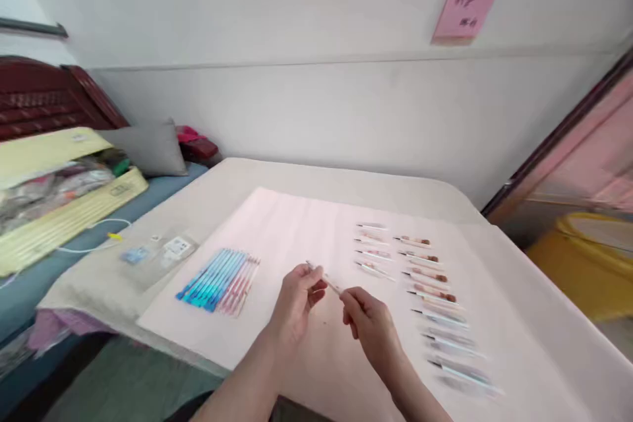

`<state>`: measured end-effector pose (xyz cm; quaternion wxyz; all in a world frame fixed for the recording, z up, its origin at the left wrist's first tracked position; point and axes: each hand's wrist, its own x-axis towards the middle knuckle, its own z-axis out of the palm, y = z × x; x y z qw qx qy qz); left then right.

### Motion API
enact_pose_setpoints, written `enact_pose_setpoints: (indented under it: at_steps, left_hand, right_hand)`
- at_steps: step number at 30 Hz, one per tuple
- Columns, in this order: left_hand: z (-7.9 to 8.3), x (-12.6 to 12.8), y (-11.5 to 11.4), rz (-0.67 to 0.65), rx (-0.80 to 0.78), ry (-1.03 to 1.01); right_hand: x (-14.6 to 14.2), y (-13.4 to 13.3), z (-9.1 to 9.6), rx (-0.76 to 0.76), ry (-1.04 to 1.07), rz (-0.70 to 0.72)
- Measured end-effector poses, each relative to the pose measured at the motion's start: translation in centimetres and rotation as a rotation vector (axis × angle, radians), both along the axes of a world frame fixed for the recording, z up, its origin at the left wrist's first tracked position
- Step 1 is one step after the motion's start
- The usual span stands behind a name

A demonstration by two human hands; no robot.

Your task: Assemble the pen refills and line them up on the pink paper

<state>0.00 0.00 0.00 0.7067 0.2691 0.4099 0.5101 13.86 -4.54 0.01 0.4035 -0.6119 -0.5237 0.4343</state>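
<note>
My left hand (pixel 299 297) pinches the tip end of a slim, pale pinkish pen (pixel 332 285) above the white sheet. The other end of the pen is between the curled fingers of my right hand (pixel 370 323). Its dark, pointed tip shows just past my left thumb. To the left, a row of blue pens (pixel 213 279) lies side by side against several pink pens (pixel 241 285). Over on the right, several pens with dark tips are spread out in two columns, a shorter one (pixel 374 254) and a longer one (pixel 431 287).
A white sheet (pixel 291 224) covers much of the cloth-topped table (pixel 390 188). Clear plastic bags (pixel 171 254) lie at its left. Further left are a pale yellow box (pixel 64 211) and a grey cushion (pixel 146 148). A yellow bin (pixel 588 264) stands right. A wall (pixel 297 112) rises behind.
</note>
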Motion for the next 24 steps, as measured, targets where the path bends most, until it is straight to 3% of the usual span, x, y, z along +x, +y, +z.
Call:
enact_pose_setpoints:
  at_steps: [4,9,15,20,24]
  left_hand:
    - [0.83,0.19,-0.23,-0.036,0.012,-0.109]
    - [0.57,0.07,-0.27,-0.015,0.011,0.000]
    - [0.85,0.15,-0.35,-0.075,0.000,-0.120]
    - [0.70,0.12,-0.33,-0.040,0.001,-0.014]
    - [0.97,0.23,-0.36,-0.047,-0.002,-0.102]
  right_hand:
    - [0.12,0.31,0.19,0.012,-0.004,-0.013]
    - [0.17,0.23,0.33,0.028,0.004,-0.011]
    - [0.19,0.32,0.35,0.031,0.022,-0.035]
    - [0.21,0.35,0.14,0.030,0.029,-0.017]
    - [0.22,0.32,0.05,0.031,0.028,-0.017]
